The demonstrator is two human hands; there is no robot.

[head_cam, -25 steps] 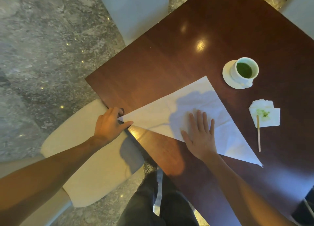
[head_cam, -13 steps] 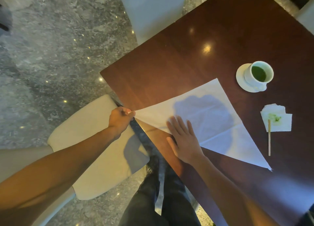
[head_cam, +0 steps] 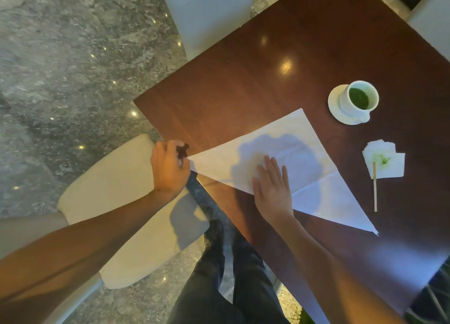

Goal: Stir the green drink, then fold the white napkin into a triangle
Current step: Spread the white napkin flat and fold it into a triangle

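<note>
We have the napkin [head_cam: 287, 163] lying flat on the dark worktop [head_cam: 243, 85], already in a triangle, with its long folded edge running from the corner near the worktop's left edge down to the far right tip. Our left hand [head_cam: 168, 170] is closed in a pinch on that left corner, right where the paper meets the worktop's edge; the grip there is clenched on the napkin. Our right hand [head_cam: 274, 189] lies flat and open on the fold line, fingers spread, grasping nothing, only pressing.

We judge the napkin to be very light, thin and soft. It has no stiffness of its own, so it will sag if we lift it by one point and will slide easily on the glossy wood. It creases readily, as the faint lines across it suggest, and would tear if we tugged hard at a corner. The best places to take it are the corners, held lightly between thumb and fingertip, with a flat palm to pin the middle while we run along the edge to sharpen the fold.

The cup [head_cam: 360, 99] of green drink stands on its saucer [head_cam: 334, 104], well apart from the napkin. The stick [head_cam: 375, 187] lies nearer us, its upper end on a small stained tissue [head_cam: 387, 160]. From this we judge the stirring done and the fold nearly finished.
</note>
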